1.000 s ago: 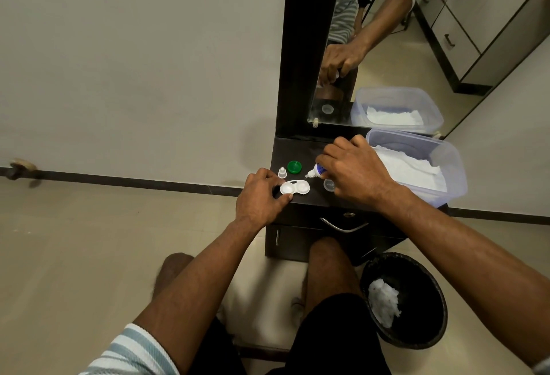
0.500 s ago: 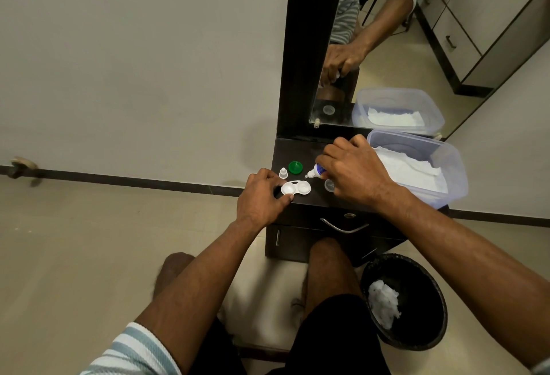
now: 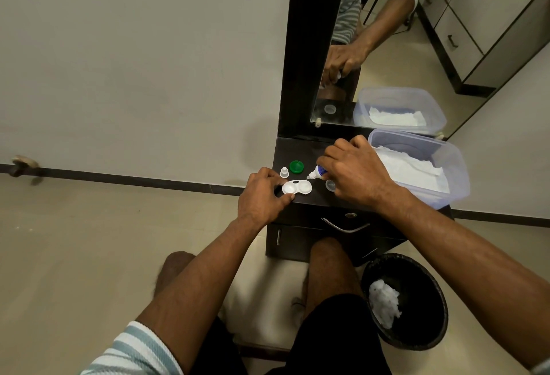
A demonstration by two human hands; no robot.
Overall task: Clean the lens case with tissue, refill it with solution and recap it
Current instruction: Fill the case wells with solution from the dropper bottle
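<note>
Dark cabinet top (image 3: pixel 300 152): lens case (image 3: pixel 297 187), tub (image 3: pixel 452 172).

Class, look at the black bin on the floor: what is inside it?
Inside the black bin lies one crumpled white tissue wad. The rest of its inside is dark, so anything beneath the wad cannot be seen.

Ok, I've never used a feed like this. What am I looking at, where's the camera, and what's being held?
There is no machine: the single picture comes from a camera worn on a person's head, looking down at their bare hands. The left hand steadies the open white lens case on a dark cabinet top. The right hand holds a small solution bottle, nozzle tilted toward the case. A green cap and a small white cap lie behind the case. A tub of tissues stands at the right; a bin sits below.
</note>
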